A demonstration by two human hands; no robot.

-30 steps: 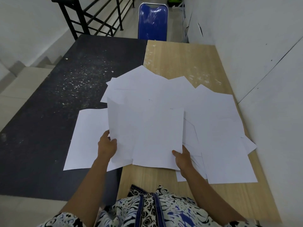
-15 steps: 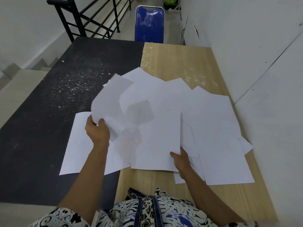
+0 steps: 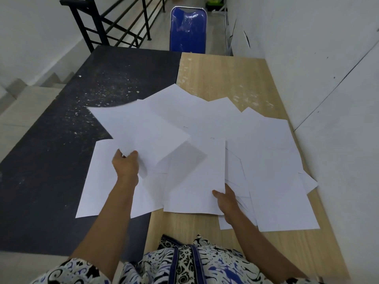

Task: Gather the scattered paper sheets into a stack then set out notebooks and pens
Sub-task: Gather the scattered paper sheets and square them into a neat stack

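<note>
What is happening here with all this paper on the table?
A person is collecting loose white paper sheets. The left hand holds one sheet by its near corner, lifted above the others. The right hand grips the edge of another sheet lying in front of the person. Many more sheets lie spread and overlapping across the dark table and the wooden table. No notebooks or pens are in view.

The person wears a short-sleeved garment [image 3: 184, 265] printed in swirling black, white and blue (a batik-like pattern of curls and leaf shapes). A dark blue vertical band edged in black-and-white ornament runs down its front. Both forearms are bare below the sleeves, with no watch, ring or bracelet visible.
</note>
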